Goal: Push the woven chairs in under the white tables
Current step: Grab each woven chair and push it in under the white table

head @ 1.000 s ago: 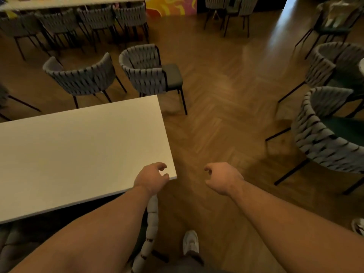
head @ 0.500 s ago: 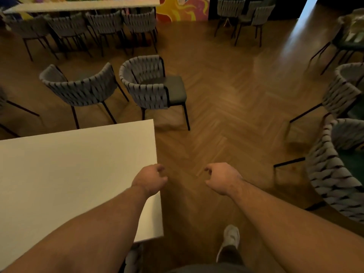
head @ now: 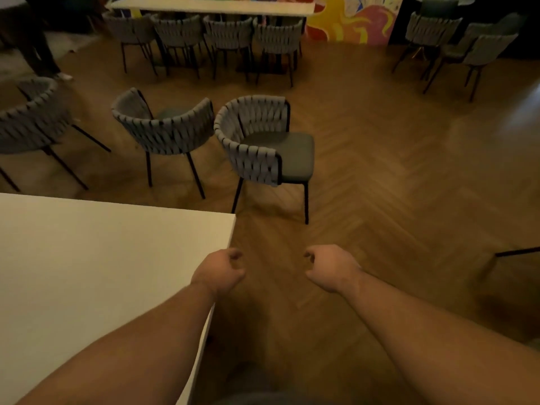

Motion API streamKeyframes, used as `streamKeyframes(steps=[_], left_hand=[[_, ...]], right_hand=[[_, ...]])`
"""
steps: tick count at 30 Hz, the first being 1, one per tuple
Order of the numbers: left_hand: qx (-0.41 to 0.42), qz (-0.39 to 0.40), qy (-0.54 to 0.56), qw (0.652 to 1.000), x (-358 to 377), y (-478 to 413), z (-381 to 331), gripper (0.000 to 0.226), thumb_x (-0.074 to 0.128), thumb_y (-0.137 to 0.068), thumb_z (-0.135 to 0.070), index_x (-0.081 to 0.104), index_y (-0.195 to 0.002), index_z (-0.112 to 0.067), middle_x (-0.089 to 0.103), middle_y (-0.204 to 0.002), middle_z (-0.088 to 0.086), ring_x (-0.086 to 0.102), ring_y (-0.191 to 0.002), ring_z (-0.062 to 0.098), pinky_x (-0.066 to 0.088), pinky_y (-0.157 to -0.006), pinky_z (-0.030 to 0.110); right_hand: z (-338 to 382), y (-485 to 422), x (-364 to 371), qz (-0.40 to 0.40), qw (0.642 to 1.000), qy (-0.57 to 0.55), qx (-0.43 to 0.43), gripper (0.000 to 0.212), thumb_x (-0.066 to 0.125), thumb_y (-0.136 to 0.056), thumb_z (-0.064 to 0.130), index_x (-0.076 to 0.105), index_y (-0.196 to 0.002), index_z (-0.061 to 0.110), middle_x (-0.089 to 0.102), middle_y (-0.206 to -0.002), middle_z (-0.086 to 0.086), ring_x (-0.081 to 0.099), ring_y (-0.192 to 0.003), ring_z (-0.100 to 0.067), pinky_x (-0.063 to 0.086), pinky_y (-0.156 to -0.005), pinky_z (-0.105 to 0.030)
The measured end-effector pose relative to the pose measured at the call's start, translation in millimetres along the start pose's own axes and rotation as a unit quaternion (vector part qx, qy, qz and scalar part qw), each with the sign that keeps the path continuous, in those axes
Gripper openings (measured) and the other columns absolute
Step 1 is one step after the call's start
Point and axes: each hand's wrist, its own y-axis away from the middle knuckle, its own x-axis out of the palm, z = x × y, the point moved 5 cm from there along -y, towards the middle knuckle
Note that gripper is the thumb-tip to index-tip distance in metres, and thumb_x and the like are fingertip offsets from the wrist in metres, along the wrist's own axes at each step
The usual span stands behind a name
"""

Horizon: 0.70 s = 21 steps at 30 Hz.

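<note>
A white table (head: 87,273) fills the lower left. Just past its far corner stands a grey woven chair (head: 257,147) with a dark seat, turned to the right. A second woven chair (head: 166,133) is beside it on the left, and a third (head: 32,118) sits at the left edge. All three stand out from the table. My left hand (head: 219,271) hovers at the table's right edge, fingers loosely curled, holding nothing. My right hand (head: 328,267) is over bare floor, also loosely curled and empty.
A far white table (head: 210,5) has several woven chairs (head: 228,36) tucked under it. More chairs (head: 455,39) stand at the back right. A person's legs (head: 38,51) are at the upper left. A chair leg (head: 517,252) pokes in from the right. Herringbone wood floor (head: 394,185) lies between.
The view has moved forward and turned left: the chairs on the right slid out of sight, the two near chairs came closer. Both hands stay out front, loosely curled and empty.
</note>
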Motion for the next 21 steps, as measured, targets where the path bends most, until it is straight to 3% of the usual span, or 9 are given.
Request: streamKeyframes(steps=[5,21], left_hand=[[-0.013,-0.033,0.001,0.999,-30,-75,4,0.053,0.075,-0.091,-0.034,0.064,-0.142,-0.022,0.069,-0.136,-0.002,0.064,-0.121,0.020,0.052,-0.099,0.033],[0.002,0.001,-0.026,1.000,-132,-308,-19,0.058,0.076,-0.086,-0.024,0.065,-0.142,-0.024,0.069,-0.135,-0.001,0.064,-0.123,0.017,0.050,-0.105,0.031]], right_hand=[[23,-87,-27,0.008,0.999,0.012,-0.034,0.055,0.061,-0.093,0.034,0.055,-0.148,0.031,0.066,-0.135,0.003,0.063,-0.118,-0.019,0.052,-0.095,-0.029],[74,-301,-138,0.004,1.000,0.020,-0.022,0.052,0.060,-0.095,0.033,0.056,-0.147,0.032,0.066,-0.135,0.003,0.063,-0.119,-0.020,0.055,-0.098,-0.035]])
